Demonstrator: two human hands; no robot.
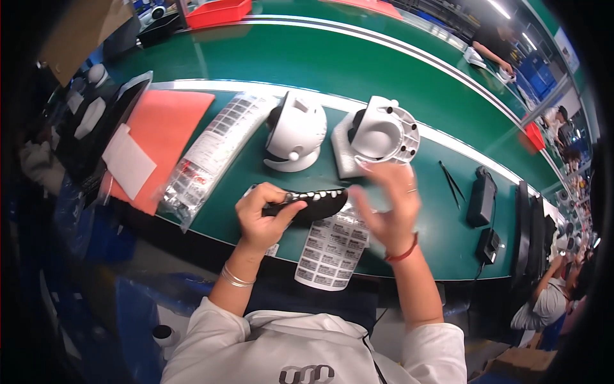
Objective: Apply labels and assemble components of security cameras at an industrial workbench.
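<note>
My left hand [259, 216] is closed on one end of a black curved part [323, 204], with a row of small pale pieces along its upper edge. To the right of its free end, my right hand [391, 208] is blurred by motion. Its thumb and fingers are spread apart, and I see nothing between them. Below the black part, a sheet of printed labels [329, 253] hangs over the bench's near edge. Beyond my hands sit two white rounded housings: one with a dark front [297, 131], the other with small black feet [387, 134].
Left on the green bench [249, 173] lie a long clear-wrapped pack [217, 144], an orange sheet [169, 128] and a white pad [130, 163]. Tweezers [452, 184], a dark grey device [481, 198] and a black adapter [488, 246] lie right. A co-worker [495, 48] sits across the bench.
</note>
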